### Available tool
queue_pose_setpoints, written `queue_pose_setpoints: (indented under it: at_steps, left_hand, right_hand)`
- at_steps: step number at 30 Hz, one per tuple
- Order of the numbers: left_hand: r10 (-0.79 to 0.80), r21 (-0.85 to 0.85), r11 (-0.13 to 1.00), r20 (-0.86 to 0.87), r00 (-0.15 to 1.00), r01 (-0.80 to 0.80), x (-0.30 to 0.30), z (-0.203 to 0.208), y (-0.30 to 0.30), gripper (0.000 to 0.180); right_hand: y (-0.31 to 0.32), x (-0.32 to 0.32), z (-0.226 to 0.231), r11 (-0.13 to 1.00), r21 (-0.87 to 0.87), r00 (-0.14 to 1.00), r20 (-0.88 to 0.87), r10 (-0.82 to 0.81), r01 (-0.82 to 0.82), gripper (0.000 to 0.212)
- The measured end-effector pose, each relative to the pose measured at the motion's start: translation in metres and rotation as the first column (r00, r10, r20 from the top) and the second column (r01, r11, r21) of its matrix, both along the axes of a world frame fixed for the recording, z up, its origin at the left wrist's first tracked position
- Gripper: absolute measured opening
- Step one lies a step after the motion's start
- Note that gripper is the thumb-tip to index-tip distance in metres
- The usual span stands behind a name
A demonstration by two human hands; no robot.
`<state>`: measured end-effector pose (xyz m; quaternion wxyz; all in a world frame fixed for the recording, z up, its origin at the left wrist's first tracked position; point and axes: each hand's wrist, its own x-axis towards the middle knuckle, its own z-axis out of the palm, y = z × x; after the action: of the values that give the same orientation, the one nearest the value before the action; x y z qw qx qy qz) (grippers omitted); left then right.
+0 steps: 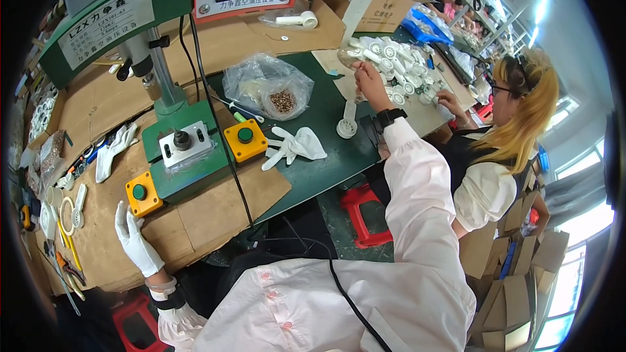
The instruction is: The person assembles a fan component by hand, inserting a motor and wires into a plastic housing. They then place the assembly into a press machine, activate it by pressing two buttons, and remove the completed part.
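Note:
My left hand [138, 245], in a white glove, rests on the cardboard-covered bench with its fingers extended, just below a yellow button box [144, 194] with a green button. Nothing is in it. My bare right hand [370, 83] reaches far right to a heap of white plastic parts [394, 58]. Its fingers are closed at the edge of a pale round plastic part [348, 58], whose exact kind I cannot make out. Below that hand, a white part with a round head [346, 128] and a handle lies on the green table [313, 182].
A green press [186, 146] stands ahead, with a second yellow button box [246, 140]. Beyond lie a loose white glove [295, 146] and a bag of small brass-coloured pieces [282, 100]. A black cable [225, 150] hangs across. A co-worker [499, 117] sits right, a hand at the heap.

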<state>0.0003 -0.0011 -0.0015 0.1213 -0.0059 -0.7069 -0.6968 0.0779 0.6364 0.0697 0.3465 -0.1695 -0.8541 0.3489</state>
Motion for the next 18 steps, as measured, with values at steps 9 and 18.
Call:
queue_pose_setpoints:
  at_steps: [9,18]
  left_hand:
    - [-0.015,0.024,1.0,-0.025,1.0,0.016,-0.001,0.0,0.001,0.038]
    - [0.058,0.096,0.994,-0.074,0.996,-0.051,0.002,0.014,0.012,0.038]
  right_hand:
    - [-0.038,0.004,0.021,0.864,0.469,0.446,0.823,-0.352,-0.183,0.059]
    - [-0.088,0.0,0.062,0.918,0.337,0.749,0.659,-0.072,-0.208,0.047]
